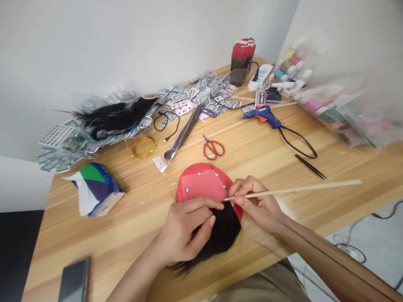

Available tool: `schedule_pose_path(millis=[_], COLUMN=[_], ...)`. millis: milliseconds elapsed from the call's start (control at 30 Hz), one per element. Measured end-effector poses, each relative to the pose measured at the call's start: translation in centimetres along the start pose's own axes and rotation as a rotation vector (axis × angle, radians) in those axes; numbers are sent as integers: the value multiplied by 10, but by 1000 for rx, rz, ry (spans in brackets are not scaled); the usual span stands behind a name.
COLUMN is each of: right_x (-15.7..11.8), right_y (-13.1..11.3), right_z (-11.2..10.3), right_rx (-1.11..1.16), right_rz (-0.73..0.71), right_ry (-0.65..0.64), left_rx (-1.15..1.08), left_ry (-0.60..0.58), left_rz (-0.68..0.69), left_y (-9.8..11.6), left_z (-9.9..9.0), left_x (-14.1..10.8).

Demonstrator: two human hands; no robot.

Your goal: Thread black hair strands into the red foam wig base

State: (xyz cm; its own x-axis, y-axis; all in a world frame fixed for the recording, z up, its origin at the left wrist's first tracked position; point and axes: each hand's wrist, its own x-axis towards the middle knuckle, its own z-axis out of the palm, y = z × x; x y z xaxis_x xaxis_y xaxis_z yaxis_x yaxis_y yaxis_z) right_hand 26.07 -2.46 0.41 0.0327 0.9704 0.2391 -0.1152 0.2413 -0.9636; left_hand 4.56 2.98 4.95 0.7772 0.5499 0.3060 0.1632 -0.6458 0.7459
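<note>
Over the near edge of the wooden counter [94, 226], we press our open left hand [184, 230] onto black hair [222, 235] on a red studded disc [201, 182] — our right hand [255, 201] pinches a long wooden stick [299, 188].

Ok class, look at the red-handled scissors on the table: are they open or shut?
Shut: the scissors lie on the wooden table with their two blades closed together into a single point and their handles side by side.
</note>
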Motion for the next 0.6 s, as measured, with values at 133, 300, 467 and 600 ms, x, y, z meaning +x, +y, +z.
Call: schedule_pose_path(millis=[133,300,467,600], right_x=[-2,0,7,9], right_y=[-1,-6,-11,-9], right_z=[3,5,1,-1], right_rx=[18,118,205,211], right_rz=[4,69,211,252], right_ry=[24,50,-14,-30], left_rx=[-10,-65,-266,-334], left_ry=[-4,-21,-28,-23], left_rz=[-14,-47,-176,-210], left_y=[1,2,0,-6], left_z=[0,-3,-10,-15], left_x=[-1,1,3,1])
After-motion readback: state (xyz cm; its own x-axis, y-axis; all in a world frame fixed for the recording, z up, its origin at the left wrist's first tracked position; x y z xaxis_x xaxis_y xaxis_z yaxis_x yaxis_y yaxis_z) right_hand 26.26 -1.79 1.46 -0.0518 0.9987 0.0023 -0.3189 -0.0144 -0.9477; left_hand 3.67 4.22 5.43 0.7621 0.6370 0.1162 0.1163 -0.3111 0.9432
